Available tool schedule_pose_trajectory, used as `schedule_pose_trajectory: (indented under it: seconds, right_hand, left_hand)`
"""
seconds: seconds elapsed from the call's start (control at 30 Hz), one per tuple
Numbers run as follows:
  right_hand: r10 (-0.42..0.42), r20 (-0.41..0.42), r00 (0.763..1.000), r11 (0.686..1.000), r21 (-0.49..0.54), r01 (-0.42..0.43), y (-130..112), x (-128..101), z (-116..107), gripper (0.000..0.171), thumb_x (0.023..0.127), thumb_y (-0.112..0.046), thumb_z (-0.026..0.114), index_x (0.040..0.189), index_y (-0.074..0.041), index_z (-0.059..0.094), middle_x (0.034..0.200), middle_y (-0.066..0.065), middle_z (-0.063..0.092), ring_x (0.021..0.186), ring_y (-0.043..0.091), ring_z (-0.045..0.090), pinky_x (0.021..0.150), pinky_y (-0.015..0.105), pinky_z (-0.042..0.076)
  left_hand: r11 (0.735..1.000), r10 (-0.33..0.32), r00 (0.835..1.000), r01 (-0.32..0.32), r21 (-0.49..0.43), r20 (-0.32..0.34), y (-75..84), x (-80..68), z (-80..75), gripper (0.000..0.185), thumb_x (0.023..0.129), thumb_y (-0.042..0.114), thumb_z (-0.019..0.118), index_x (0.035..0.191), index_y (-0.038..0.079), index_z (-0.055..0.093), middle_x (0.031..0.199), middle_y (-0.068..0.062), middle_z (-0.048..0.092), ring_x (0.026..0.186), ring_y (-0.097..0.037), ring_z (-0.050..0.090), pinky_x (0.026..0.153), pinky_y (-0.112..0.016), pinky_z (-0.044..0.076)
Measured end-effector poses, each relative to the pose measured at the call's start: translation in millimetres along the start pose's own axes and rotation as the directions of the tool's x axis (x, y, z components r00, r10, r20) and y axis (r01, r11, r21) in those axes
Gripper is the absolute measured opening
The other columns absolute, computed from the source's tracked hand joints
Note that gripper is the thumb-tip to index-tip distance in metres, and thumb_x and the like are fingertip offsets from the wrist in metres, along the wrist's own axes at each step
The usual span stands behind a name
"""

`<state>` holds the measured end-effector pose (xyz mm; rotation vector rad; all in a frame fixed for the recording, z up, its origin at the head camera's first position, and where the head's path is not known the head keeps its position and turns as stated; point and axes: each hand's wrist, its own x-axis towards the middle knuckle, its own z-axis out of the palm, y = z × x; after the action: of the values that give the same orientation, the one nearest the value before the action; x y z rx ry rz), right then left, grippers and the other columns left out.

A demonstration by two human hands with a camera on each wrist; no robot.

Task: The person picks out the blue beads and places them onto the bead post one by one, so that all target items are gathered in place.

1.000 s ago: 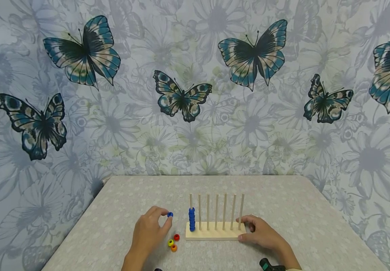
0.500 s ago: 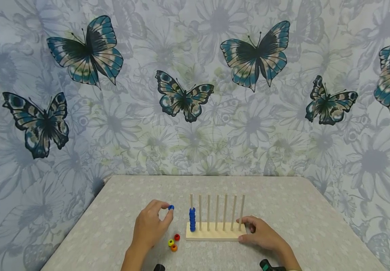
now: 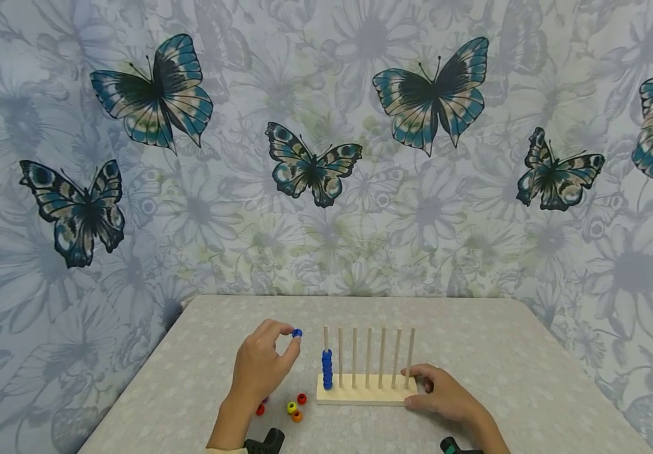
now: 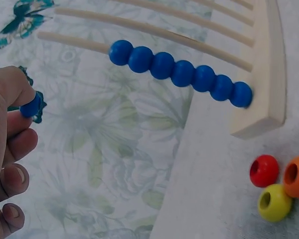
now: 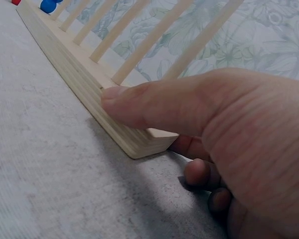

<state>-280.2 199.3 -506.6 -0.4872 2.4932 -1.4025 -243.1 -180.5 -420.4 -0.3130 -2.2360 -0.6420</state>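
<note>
Blue bead (image 3: 297,332) pinched in my left hand (image 3: 262,369), raised near top of leftmost peg (image 3: 326,337). Red (image 3: 301,398), yellow (image 3: 291,407), orange (image 3: 297,415) beads loose on worktop (image 3: 502,378). Right hand (image 3: 445,394) grips peg rack (image 3: 367,389) end. Blue stack (image 3: 327,369) on leftmost peg.

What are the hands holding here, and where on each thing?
The left hand pinches a blue bead by its sides. The right hand grips the right end of the wooden peg rack.
</note>
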Motion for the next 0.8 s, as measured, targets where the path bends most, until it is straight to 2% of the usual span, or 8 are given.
schedule_pose_trajectory:
  seconds: [0.13, 0.43, 0.67, 0.8]
  right_hand:
    - [0.006, -0.003, 1.0, 1.0, -0.003, -0.006, -1.5, -0.3, 0.2, 0.055, 0.078, -0.028, 0.085, 0.129, -0.015, 0.066, 0.088, 0.007, 0.05, 0.078, 0.015, 0.041, 0.062, 0.026, 0.033]
    - [0.007, 0.01, 1.0, 1.0, -0.003, -0.007, -2.9, -2.1, 2.1, 0.054, 0.08, -0.028, 0.084, 0.129, -0.014, 0.066, 0.087, 0.006, 0.05, 0.076, 0.014, 0.041, 0.061, 0.025, 0.034]
    - [-0.001, 0.013, 1.0, 1.0, 0.002, 0.001, -3.1, -3.4, 1.5, 0.054, 0.081, -0.028, 0.083, 0.129, -0.014, 0.065, 0.087, 0.007, 0.05, 0.076, 0.014, 0.041, 0.061, 0.025, 0.035]
    - [-0.005, 0.01, 1.0, 1.0, -0.007, 0.005, -3.7, -4.2, -0.3, 0.054, 0.081, -0.029, 0.083, 0.129, -0.014, 0.065, 0.086, 0.007, 0.049, 0.075, 0.014, 0.041, 0.061, 0.025, 0.035]
  left_hand:
    - [1.0, 0.012, 1.0, -0.012, -0.008, -0.012, 5.4, 6.2, -2.2, 0.017, 0.082, 0.024, 0.081, 0.096, 0.019, 0.074, 0.094, 0.005, 0.071, 0.066, -0.004, 0.058, 0.056, -0.019, 0.047]
    - [1.0, -0.01, 1.0, 0.01, -0.016, -0.026, 13.2, 12.8, -3.0, 0.017, 0.084, 0.025, 0.08, 0.098, 0.02, 0.074, 0.097, 0.006, 0.07, 0.062, -0.001, 0.05, 0.054, -0.018, 0.043]
    - [0.999, 0.032, 0.998, -0.034, -0.041, -0.052, 16.3, 16.4, -1.0, 0.017, 0.083, 0.024, 0.081, 0.097, 0.019, 0.074, 0.096, 0.006, 0.07, 0.061, -0.001, 0.05, 0.054, -0.019, 0.044]
    - [0.996, 0.064, 0.997, -0.066, -0.053, -0.045, 18.4, 18.6, 2.1, 0.017, 0.083, 0.024, 0.08, 0.098, 0.018, 0.074, 0.096, 0.005, 0.07, 0.063, -0.002, 0.051, 0.056, -0.018, 0.046]
